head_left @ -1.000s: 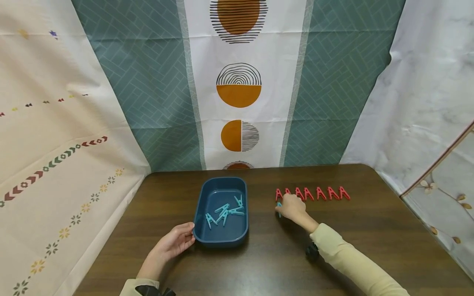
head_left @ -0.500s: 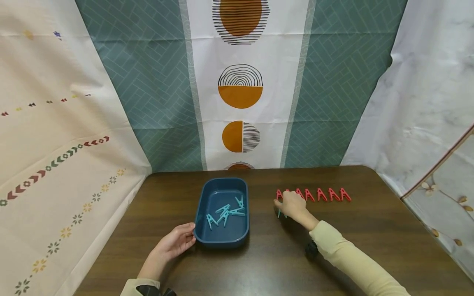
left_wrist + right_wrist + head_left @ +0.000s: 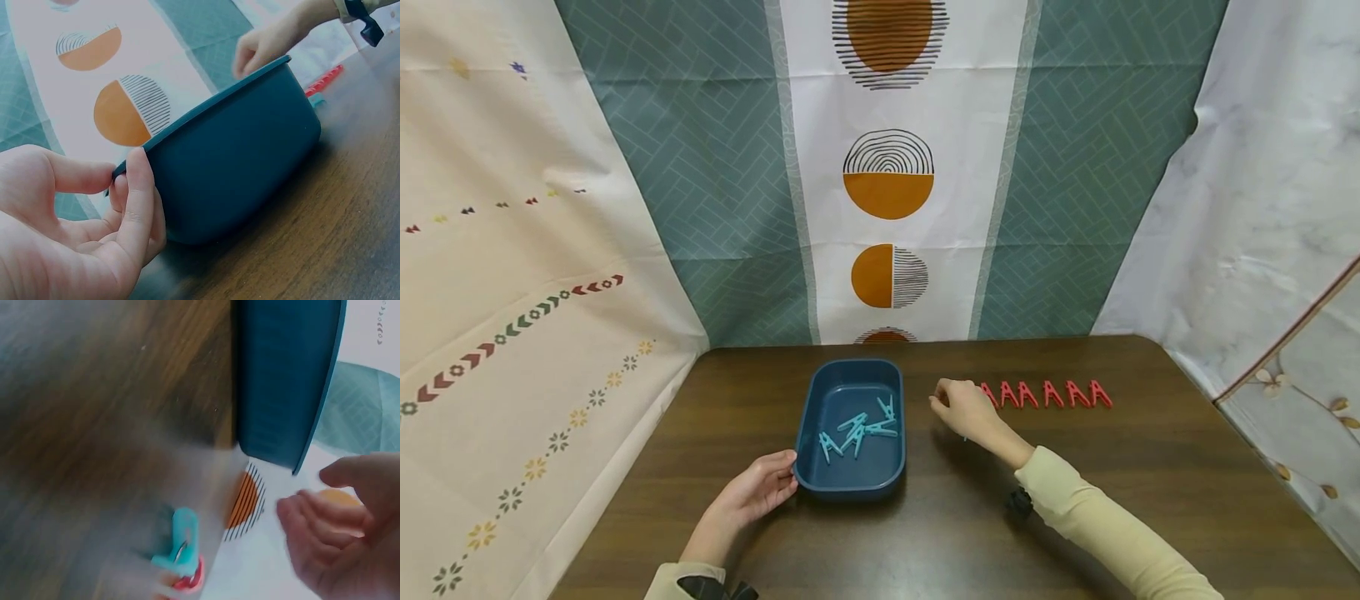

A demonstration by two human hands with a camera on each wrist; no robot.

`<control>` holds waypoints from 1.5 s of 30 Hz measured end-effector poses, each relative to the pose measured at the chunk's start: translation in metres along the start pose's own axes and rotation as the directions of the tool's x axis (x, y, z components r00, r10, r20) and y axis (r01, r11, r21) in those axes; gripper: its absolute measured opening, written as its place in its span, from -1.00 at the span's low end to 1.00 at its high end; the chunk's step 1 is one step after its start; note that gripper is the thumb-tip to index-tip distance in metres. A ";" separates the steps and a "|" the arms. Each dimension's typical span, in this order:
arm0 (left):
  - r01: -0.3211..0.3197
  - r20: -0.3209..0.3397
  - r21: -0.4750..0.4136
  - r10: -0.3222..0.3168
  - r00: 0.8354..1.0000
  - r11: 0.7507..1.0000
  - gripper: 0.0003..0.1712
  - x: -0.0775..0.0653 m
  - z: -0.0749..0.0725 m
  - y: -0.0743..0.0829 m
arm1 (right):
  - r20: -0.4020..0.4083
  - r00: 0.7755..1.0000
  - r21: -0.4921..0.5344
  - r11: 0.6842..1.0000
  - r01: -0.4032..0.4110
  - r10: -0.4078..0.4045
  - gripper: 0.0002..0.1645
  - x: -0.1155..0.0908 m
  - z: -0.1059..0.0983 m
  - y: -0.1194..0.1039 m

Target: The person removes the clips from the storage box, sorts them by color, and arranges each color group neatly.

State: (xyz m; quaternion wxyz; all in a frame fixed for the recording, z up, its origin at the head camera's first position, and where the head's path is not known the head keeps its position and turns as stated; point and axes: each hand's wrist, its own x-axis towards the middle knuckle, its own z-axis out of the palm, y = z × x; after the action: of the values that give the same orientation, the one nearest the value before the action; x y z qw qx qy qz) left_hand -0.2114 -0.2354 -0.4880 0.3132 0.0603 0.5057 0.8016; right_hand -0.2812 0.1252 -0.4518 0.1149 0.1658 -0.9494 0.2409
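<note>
My left hand [image 3: 756,492] pinches the near left corner rim of a dark blue plastic bin [image 3: 231,162], thumb on top and fingers beneath. Several teal clothespins [image 3: 853,437] lie loose inside the bin. Right of it, my right hand [image 3: 967,410] is in the air, holding nothing. In the right wrist view its thumb and loosely bent fingers are apart. A teal clothespin [image 3: 185,540] stays on the table behind that hand, mostly hidden by it in the head view. Several red clothespins [image 3: 1052,394] are lined up in a row on the right; the hand covers the leftmost part.
All of this rests on a dark brown wooden table [image 3: 1075,500]. A patterned cloth [image 3: 887,275] hangs behind the far edge, and pale cloths drape at both sides. The bin's raised right wall stands between the right hand and the clothespins inside.
My right hand was over the teal clothespin at the row's left end, turning it upright below the red ones. It has come away leftward without it. The left hand stays on the bin.
</note>
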 end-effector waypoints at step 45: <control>0.016 0.016 0.039 -0.016 1.000 0.999 -0.65 0.004 0.003 0.001 | 0.334 0.847 -0.025 0.894 0.447 -0.413 -0.77 0.026 0.025 -0.063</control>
State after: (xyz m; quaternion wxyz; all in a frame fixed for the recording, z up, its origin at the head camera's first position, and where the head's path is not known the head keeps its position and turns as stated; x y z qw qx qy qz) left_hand -0.2133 -0.2310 -0.4864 0.3224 0.0687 0.5191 0.7886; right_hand -0.2854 0.0539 -0.4389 0.0186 0.4050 -0.9048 0.1301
